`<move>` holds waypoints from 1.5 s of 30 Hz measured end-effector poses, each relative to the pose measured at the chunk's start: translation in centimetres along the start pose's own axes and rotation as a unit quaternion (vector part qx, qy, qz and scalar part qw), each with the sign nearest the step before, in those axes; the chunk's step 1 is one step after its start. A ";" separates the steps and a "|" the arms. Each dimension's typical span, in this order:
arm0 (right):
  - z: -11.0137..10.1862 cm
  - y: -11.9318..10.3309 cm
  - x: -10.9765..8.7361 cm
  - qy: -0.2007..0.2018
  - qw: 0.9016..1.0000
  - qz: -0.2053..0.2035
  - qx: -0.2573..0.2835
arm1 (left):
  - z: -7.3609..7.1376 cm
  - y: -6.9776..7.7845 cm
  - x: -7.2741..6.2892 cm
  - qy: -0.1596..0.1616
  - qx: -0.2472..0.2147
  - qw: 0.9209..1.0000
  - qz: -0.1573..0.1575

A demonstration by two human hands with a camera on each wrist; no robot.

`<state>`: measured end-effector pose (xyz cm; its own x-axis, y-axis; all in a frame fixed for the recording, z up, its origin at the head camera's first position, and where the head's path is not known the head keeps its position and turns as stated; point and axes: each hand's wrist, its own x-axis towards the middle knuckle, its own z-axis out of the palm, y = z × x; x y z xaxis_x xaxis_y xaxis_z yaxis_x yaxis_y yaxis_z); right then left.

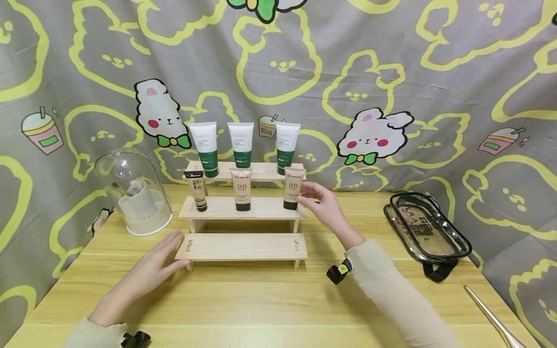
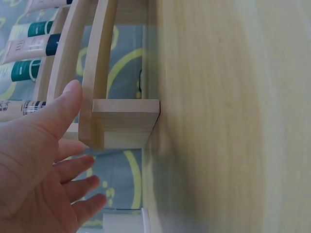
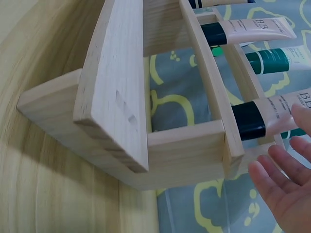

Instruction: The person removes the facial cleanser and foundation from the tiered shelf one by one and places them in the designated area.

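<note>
A three-tier wooden display stand (image 1: 243,245) stands on the table. My right hand (image 1: 324,208) is at the right end of its middle tier, thumb and fingers loosely spread right beside a pink BB cream tube (image 1: 292,189). In the right wrist view the thumb overlaps that BB cream tube (image 3: 277,116). Another BB cream tube (image 1: 241,191) and a slim beige tube with a black top (image 1: 197,192) share this tier. Three white-and-green tubes (image 1: 242,145) stand on the top tier. My left hand (image 1: 152,261) lies with extended fingers beside the bottom tier's left end, holding nothing.
A clear dome container (image 1: 143,193) with a white holder inside stands at the back left. On the right lie a transparent zip pouch (image 1: 428,227) with black trim and a slim gold-coloured stick (image 1: 491,314). A patterned grey curtain (image 1: 287,67) hangs behind the table.
</note>
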<state>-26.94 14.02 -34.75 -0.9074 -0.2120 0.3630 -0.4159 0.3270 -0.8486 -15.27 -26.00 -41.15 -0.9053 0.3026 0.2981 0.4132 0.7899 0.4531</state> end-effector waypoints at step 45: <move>0.3 -4.0 -2.0 0.034 0.999 0.034 0.010 | 0.5 0.2 0.0 0.003 0.014 1.000 0.001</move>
<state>-23.47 12.85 -32.20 -0.9360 -0.1273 0.3282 -0.3519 0.3201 -0.8796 -15.21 -25.58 -41.43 -0.9036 0.3010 0.3047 0.4122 0.8044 0.4279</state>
